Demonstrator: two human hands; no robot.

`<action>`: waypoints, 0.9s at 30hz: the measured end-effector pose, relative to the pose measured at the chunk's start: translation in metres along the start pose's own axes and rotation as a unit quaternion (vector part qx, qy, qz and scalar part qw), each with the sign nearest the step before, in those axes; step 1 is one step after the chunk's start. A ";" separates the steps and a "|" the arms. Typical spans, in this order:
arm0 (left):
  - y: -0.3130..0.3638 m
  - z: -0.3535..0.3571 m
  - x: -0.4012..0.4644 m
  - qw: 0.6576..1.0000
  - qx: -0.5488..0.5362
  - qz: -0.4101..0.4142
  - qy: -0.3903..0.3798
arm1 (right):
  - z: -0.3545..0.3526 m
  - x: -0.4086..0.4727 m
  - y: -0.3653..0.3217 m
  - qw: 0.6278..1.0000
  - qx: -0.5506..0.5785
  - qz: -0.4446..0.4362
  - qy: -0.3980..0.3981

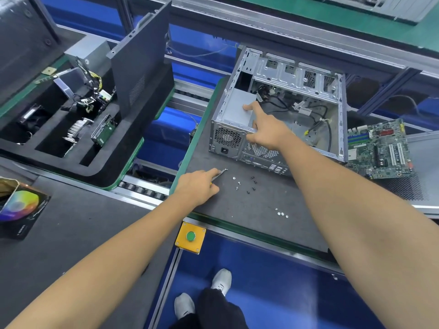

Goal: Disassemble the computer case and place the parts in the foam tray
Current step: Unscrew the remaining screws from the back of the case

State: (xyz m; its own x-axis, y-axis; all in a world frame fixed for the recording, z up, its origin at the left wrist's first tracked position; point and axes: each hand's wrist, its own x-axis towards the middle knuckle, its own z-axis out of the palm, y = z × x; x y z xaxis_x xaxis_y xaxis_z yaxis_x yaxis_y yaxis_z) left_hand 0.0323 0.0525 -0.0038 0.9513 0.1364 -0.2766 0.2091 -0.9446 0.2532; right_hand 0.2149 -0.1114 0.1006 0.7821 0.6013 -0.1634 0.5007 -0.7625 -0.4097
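The open silver computer case [332, 86] lies on the grey work mat [249, 210], with loose black cables inside. My right hand [266, 129] reaches into its near left corner, fingers on the grey power supply [234, 108]. My left hand [198, 186] rests on the mat and grips a screwdriver [222, 173] whose tip points at loose screws [244, 184]. The black foam tray [71, 129] at the left holds a heatsink, a drive and cable bundles. A dark side panel [140, 62] stands upright in the tray.
A green motherboard [380, 148] lies on a perforated panel right of the case. More screws [281, 213] lie near the mat's front edge. A yellow box with a green button [190, 236] sits at the conveyor edge. A printed box [21, 210] stands at the left.
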 end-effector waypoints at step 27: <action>0.004 -0.017 0.038 0.992 0.092 0.051 -0.062 | 0.000 0.006 0.009 1.000 -0.020 -0.015 -0.007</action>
State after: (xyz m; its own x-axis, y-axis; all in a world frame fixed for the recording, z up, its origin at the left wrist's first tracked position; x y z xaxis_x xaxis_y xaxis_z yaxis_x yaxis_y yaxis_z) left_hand 0.0732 0.0593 0.0027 0.9282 0.0096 -0.3721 0.0562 -0.9918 0.1147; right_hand 0.2238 -0.1143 0.0961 0.7615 0.6268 -0.1649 0.5377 -0.7531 -0.3792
